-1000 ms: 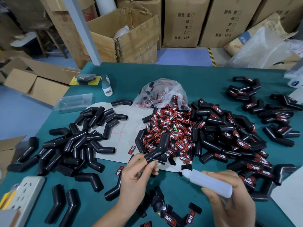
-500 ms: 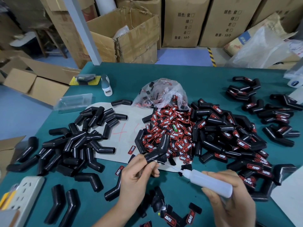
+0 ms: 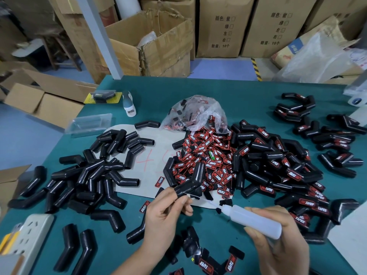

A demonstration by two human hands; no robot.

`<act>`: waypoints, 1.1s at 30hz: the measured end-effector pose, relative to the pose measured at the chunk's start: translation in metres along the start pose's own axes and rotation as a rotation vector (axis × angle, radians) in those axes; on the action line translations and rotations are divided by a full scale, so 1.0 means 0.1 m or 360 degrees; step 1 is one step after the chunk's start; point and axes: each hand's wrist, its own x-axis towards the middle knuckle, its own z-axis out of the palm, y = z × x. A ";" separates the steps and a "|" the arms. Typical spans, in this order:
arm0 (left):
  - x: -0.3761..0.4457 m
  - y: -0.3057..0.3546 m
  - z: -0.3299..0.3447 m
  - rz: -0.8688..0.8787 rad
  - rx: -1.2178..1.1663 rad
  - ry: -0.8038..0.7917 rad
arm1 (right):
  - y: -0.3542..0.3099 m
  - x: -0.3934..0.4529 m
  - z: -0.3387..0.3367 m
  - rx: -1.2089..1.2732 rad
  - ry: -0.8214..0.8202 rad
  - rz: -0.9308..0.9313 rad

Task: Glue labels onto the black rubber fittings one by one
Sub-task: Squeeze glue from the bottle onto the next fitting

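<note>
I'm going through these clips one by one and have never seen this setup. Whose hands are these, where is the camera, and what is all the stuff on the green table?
There is no robot here: a person works with bare hands, and the one camera sits on their head, looking forward and down.

The left hand pinches one bent black fitting and holds it up. The right hand grips a translucent glue bottle, its thin nozzle pointing at the fitting's lower end.

On the green table, plain fittings are heaped on the left. In the middle lies a pile of red and black labels spilling from a clear bag. On the right are fittings that already carry labels. A white power strip sits at the near left corner. Cardboard boxes stand behind the table.
</note>
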 end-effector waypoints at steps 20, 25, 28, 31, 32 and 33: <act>0.00 -0.02 0.01 0.0004 -0.0024 0.0018 | 0.05 -0.03 -0.02 -0.0055 -0.0016 -0.0128; 0.00 -0.02 0.01 -0.0010 -0.0069 0.0011 | 0.07 -0.04 -0.03 -0.0040 -0.0020 -0.0108; -0.01 -0.03 0.01 0.0002 -0.0071 0.0008 | 0.07 -0.05 -0.03 -0.0037 -0.0031 -0.0118; -0.01 -0.03 0.01 0.0015 -0.0057 0.0011 | 0.08 -0.05 -0.04 -0.0061 -0.0033 -0.0114; -0.01 -0.03 0.01 0.0020 -0.0050 0.0015 | 0.08 -0.05 -0.05 -0.0062 -0.0031 -0.0106; -0.01 -0.03 0.01 0.0024 -0.0045 0.0018 | 0.08 -0.04 -0.05 -0.0064 -0.0028 -0.0102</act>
